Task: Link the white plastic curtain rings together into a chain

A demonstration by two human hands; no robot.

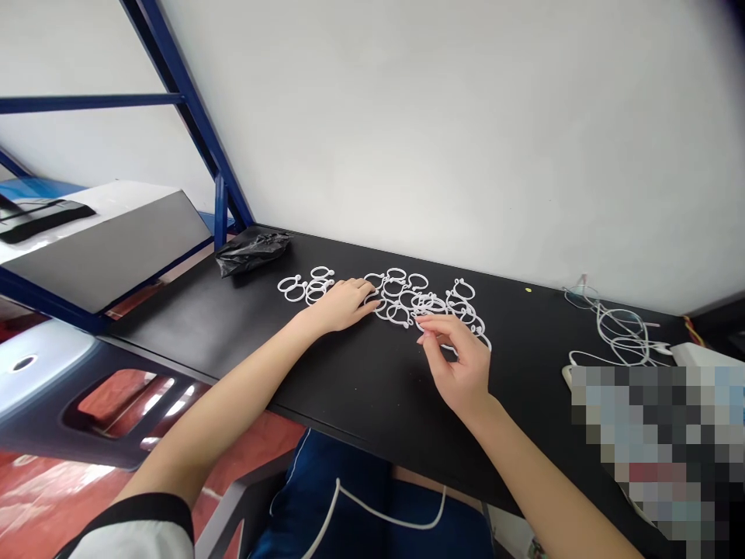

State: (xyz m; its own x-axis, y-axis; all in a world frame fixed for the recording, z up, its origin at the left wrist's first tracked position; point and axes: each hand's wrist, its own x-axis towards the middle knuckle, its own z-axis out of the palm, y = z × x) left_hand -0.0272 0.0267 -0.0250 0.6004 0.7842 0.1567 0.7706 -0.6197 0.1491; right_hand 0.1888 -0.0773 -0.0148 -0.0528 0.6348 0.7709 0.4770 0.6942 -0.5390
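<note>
Many white curtain rings (398, 314), each with a small eyelet, lie in a loose, overlapping spread on the black table (349, 388). My left hand (345, 304) rests palm down among them, its fingers stretched out and nothing gripped. A smaller group of curtain rings (294, 291) lies to its left. Over the front right part of the spread, my right hand (459, 359) has its thumb and fingertips pinched together. Rings lie just behind and partly under that hand, and whether one is between the fingertips is hard to make out.
A crumpled black plastic bag (253, 252) sits at the table's far left corner, near a blue metal frame (192, 109). Coiled white cables (622, 334) lie on the right, beside a blurred-out area. A white wall (436, 140) closes off the back.
</note>
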